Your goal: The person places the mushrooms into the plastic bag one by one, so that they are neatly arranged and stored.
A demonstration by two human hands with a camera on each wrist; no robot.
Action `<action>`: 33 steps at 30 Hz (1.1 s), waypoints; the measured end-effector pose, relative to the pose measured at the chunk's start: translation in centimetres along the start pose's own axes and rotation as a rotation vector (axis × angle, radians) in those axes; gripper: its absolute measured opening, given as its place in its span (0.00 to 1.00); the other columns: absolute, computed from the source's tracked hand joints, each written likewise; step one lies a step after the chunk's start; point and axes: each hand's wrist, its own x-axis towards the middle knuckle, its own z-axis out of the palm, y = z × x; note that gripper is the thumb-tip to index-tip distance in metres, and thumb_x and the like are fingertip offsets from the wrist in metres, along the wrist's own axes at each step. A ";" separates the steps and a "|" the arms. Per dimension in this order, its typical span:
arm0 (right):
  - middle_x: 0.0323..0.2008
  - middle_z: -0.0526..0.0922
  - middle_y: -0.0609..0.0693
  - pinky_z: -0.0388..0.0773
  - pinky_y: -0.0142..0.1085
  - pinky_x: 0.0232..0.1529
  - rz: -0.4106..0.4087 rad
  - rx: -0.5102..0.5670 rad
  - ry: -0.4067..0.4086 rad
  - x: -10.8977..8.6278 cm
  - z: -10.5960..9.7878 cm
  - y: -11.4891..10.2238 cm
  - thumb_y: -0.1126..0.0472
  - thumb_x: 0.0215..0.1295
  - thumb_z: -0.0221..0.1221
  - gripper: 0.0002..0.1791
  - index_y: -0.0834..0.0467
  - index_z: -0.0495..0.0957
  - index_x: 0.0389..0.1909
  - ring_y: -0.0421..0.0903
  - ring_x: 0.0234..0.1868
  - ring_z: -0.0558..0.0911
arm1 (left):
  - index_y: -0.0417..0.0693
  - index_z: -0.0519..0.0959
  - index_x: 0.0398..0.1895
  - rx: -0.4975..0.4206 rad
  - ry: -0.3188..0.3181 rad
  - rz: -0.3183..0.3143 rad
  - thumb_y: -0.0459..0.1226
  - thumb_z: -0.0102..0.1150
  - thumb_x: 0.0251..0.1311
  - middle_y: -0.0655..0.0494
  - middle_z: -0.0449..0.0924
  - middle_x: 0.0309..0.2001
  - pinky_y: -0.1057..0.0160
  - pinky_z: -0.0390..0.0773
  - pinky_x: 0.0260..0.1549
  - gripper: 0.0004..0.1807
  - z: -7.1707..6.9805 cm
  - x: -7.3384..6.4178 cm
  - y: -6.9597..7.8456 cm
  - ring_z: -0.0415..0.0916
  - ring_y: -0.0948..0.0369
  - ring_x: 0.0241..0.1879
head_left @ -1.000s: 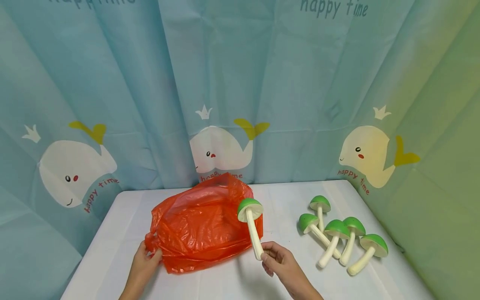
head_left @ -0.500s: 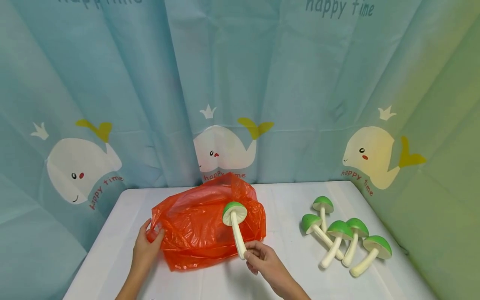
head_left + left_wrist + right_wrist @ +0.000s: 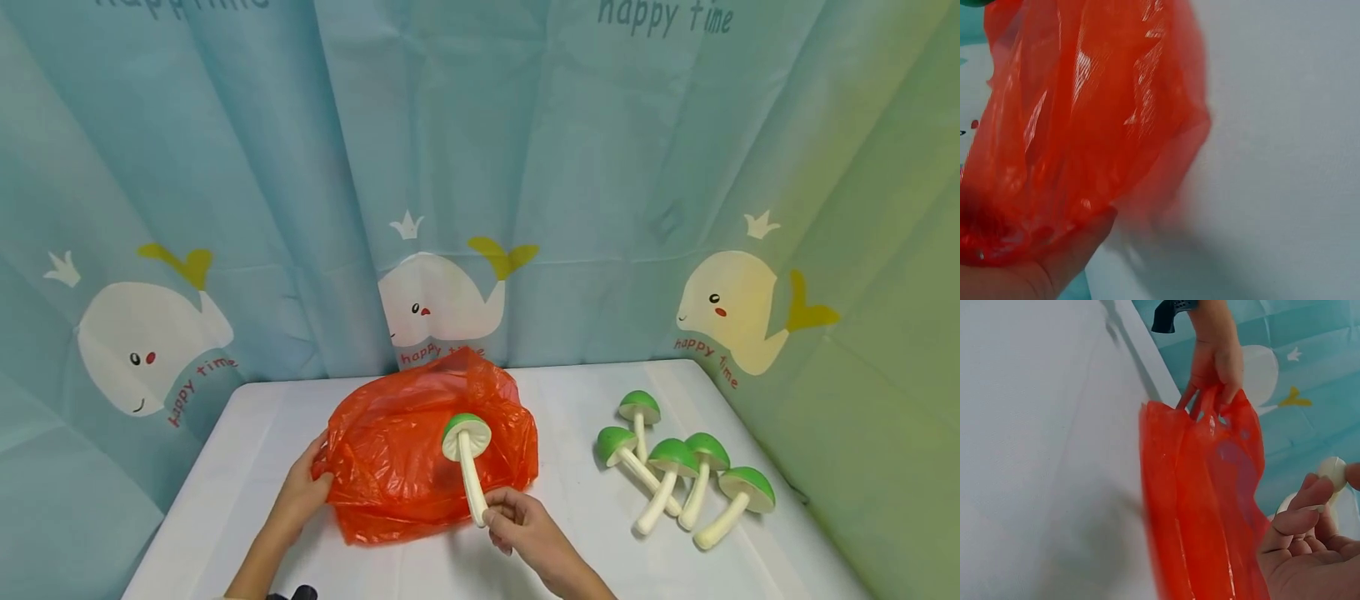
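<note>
A red plastic bag (image 3: 397,467) lies crumpled on the white table, its mouth spread toward me. My left hand (image 3: 302,492) grips the bag's left edge; in the right wrist view the left hand's (image 3: 1215,369) thumb and fingers close on the plastic. Between thumb and fingers of my right hand (image 3: 528,529) is the stem end of a green-capped model mushroom (image 3: 471,479). It stands cap up in front of the bag, overlapping it in the head view. In the right wrist view only its pale stem end (image 3: 1333,472) shows clearly.
Several similar green-capped mushrooms (image 3: 672,458) lie in a group on the right of the white table (image 3: 570,417). A blue curtain (image 3: 600,167) with printed whales hangs behind the table. A small black object (image 3: 303,592) shows near my left wrist.
My right hand has carried the mushroom leftward, in front of the bag. My left hand has moved up along the bag's left edge, and the bag's left side has bunched inward.
</note>
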 end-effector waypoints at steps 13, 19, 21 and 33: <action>0.28 0.76 0.52 0.69 0.29 0.23 0.033 -0.039 -0.012 0.9 0.3 0.6 0.60 0.66 0.56 0.14 0.66 0.74 0.46 0.43 0.25 0.70 | 0.35 0.50 0.71 -0.008 -0.144 0.022 0.25 0.44 0.59 0.33 0.55 0.67 0.40 0.64 0.57 0.34 0.1 0.0 0.2 0.59 0.42 0.61; 0.25 0.75 0.51 0.65 0.27 0.19 -0.005 0.014 -0.013 2.2 1.6 0.5 0.62 0.64 0.57 0.13 0.68 0.74 0.44 0.41 0.22 0.68 | 0.36 0.52 0.70 0.017 -0.113 0.025 0.26 0.44 0.59 0.34 0.57 0.66 0.42 0.68 0.56 0.34 0.1 -0.1 0.3 0.61 0.44 0.59; 0.24 0.74 0.51 0.65 0.26 0.17 -0.007 0.045 -0.017 2.8 2.3 0.5 0.62 0.63 0.58 0.13 0.68 0.74 0.42 0.41 0.21 0.67 | 0.36 0.52 0.71 0.020 -0.093 0.025 0.26 0.44 0.60 0.34 0.56 0.66 0.41 0.66 0.56 0.33 0.1 -0.2 0.4 0.60 0.43 0.60; 0.23 0.73 0.51 0.66 0.26 0.18 0.034 0.039 0.005 6.2 4.3 0.6 0.64 0.62 0.59 0.12 0.69 0.74 0.40 0.41 0.20 0.66 | 0.34 0.54 0.68 0.106 0.085 0.019 0.38 0.51 0.66 0.34 0.61 0.63 0.45 0.71 0.53 0.32 0.4 -0.9 1.1 0.63 0.42 0.59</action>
